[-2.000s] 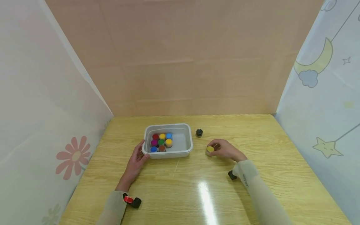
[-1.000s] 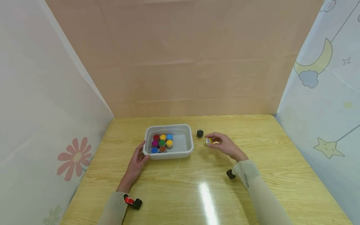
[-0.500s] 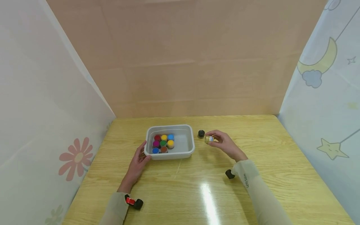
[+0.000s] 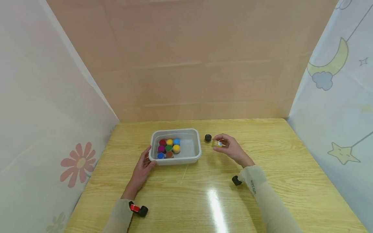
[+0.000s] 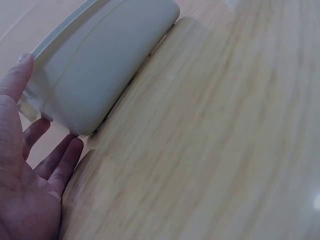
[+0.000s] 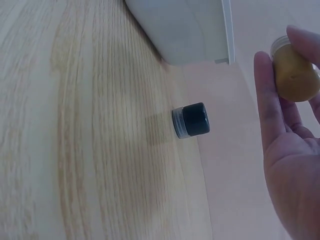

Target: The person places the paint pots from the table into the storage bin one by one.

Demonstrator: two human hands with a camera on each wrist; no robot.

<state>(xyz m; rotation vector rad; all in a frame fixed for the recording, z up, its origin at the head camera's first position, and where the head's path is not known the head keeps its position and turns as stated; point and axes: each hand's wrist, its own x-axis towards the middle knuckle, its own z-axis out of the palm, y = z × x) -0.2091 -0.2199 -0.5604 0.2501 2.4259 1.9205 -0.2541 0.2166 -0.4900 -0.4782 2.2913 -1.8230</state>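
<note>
My right hand (image 4: 234,151) pinches a small yellow paint jar (image 4: 217,143) above the table, tipped onto its side with its label showing. In the right wrist view, the jar (image 6: 296,77) sits between thumb and fingers. A black-lidded paint jar (image 4: 208,138) stands on the table just left of it. My left hand (image 4: 141,171) holds the near left corner of a pale plastic tub (image 4: 175,161). The left wrist view has the thumb at the rim and fingertips against the tub's wall (image 5: 105,65). Paint jars (image 4: 168,148) with coloured lids stand in rows in the tub's left part.
Both hands work over a wood-grain table (image 4: 186,197). A brown paper backdrop (image 4: 186,64) rises behind it, with patterned white sheets (image 4: 78,97) at the sides. Bare tub floor (image 4: 188,147) shows right of the rows of jars.
My right hand has lifted the yellow jar off the table, tilted it sideways and brought it a little back towards the black-lidded jar. The left hand stays at the tub's corner.
</note>
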